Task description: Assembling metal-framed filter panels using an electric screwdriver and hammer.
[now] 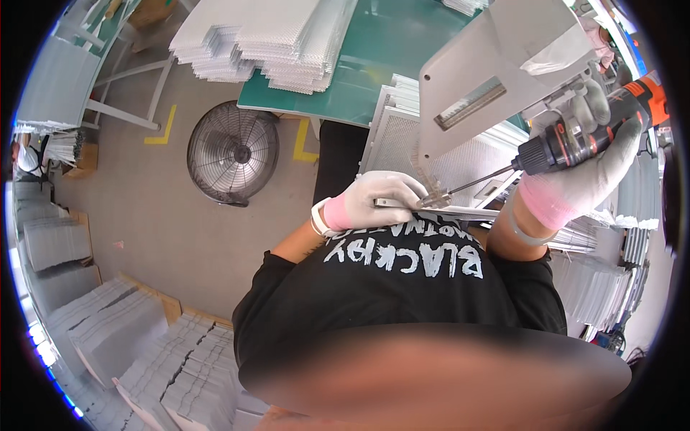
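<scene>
My right hand (589, 172), in a white glove with a pink cuff, is wrapped round a black and orange cordless screwdriver (568, 144). Its long bit slants down to the left, and the tip meets a small metal fitting (435, 200). My left hand (381, 200), gloved alike, is curled close to my shirt with its fingertips at that fitting; a small pale piece shows between the fingers. Just beyond lies a perforated white panel (395, 147), its near edge by the fitting. The panel's far part is hidden behind a light grey machine housing (460, 93).
Stacks of white corrugated panels (287, 43) stand on the green table (381, 36). On the floor to the left is a round black fan (233, 153). More stacked panels (187, 366) fill the lower left, and others (589, 284) stand at my right.
</scene>
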Tool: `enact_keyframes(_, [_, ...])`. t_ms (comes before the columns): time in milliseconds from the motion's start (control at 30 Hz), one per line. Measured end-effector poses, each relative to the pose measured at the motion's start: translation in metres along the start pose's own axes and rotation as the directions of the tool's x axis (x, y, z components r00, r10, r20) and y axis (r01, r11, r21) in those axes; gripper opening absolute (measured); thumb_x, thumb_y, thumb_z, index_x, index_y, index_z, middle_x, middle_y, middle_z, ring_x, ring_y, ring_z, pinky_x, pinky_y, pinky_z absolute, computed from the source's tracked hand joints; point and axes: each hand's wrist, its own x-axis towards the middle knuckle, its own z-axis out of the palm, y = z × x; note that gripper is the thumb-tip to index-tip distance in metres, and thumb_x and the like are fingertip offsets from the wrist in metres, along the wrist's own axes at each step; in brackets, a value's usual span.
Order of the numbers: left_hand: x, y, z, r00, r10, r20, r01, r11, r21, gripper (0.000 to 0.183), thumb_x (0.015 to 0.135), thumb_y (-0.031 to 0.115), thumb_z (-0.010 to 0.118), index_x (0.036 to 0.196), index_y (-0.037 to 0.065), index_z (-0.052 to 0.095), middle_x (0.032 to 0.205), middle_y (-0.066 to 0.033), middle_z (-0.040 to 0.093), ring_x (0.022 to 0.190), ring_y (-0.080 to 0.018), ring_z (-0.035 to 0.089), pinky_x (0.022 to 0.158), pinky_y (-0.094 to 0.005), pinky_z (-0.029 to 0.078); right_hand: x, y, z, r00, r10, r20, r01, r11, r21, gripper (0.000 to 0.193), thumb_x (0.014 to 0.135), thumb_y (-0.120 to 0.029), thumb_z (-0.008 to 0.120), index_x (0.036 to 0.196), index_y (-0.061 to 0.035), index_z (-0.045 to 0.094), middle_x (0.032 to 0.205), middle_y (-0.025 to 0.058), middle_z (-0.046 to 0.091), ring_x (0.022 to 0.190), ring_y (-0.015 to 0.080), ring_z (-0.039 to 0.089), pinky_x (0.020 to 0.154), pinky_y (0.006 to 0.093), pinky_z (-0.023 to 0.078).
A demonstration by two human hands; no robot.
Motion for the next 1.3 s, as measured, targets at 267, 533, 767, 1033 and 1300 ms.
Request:
enact_keyframes(267, [0.005, -0.003, 0.009, 0.976, -0.04, -0.214, 0.084, 0.976, 0.2, 0.022, 0.08, 0.014, 0.076, 0.098, 0.003, 0.07, 0.08, -0.0106, 0.066, 0.07, -0.0259, 0.065, 0.061, -0.0357, 0.048, -0.01, 0.03, 0.005, 0.997, -0.025, -0.079, 0.005, 0.97, -0.241, 0.04, 0.092, -0.041, 0.068, 0.084, -0.0134, 0.039, 0.075, -0.0029, 0.04, 0.065, 0.0053, 0.043, 0.062, 0.0218, 0.044])
enact_keyframes(533, [-0.006, -0.007, -0.001, 0.962, -0.102, -0.255, 0.127, 0.989, 0.082, 0.017, 0.083, 0.012, 0.069, 0.095, 0.002, 0.074, 0.09, -0.0104, 0.073, 0.079, -0.0248, 0.071, 0.071, -0.0342, 0.055, 0.009, -0.017, -0.028, 0.999, -0.033, 0.02, 0.037, 0.961, -0.273, 0.06, 0.099, -0.033, 0.062, 0.144, -0.0025, 0.035, 0.078, -0.0018, 0.04, 0.061, 0.0054, 0.043, 0.059, 0.0211, 0.047])
enact_keyframes(767, [-0.01, -0.013, -0.01, 0.983, -0.036, -0.18, 0.042, 0.999, 0.031, 0.018, 0.083, 0.008, 0.065, 0.097, -0.001, 0.07, 0.091, -0.013, 0.074, 0.076, -0.0229, 0.069, 0.068, -0.0329, 0.054, 0.041, -0.102, -0.099, 0.998, -0.042, 0.039, 0.046, 0.991, -0.123, 0.047, 0.098, -0.036, 0.061, 0.13, -0.0054, 0.044, 0.081, 0.0021, 0.046, 0.065, 0.0065, 0.048, 0.056, 0.0234, 0.048])
enact_keyframes(1033, [-0.004, -0.013, -0.006, 0.981, -0.074, -0.182, 0.071, 0.997, -0.022, 0.021, 0.087, 0.017, 0.067, 0.099, 0.0, 0.07, 0.093, -0.0147, 0.074, 0.079, -0.0247, 0.069, 0.071, -0.0347, 0.054, 0.034, -0.092, -0.105, 0.987, -0.156, -0.024, 0.151, 0.976, -0.155, 0.032, 0.095, -0.026, 0.064, 0.108, -0.0049, 0.044, 0.075, -0.0001, 0.042, 0.061, 0.0069, 0.042, 0.051, 0.0214, 0.038])
enact_keyframes(1300, [-0.005, -0.013, -0.004, 0.983, -0.1, -0.157, 0.092, 0.994, -0.054, 0.02, 0.081, 0.006, 0.067, 0.1, -0.001, 0.071, 0.094, -0.0128, 0.071, 0.082, -0.024, 0.068, 0.073, -0.0329, 0.053, 0.038, -0.093, -0.109, 0.979, -0.159, -0.131, 0.13, 0.97, -0.206, 0.035, 0.088, -0.024, 0.068, 0.111, -0.003, 0.051, 0.066, -0.0031, 0.043, 0.059, 0.0044, 0.045, 0.057, 0.0209, 0.044])
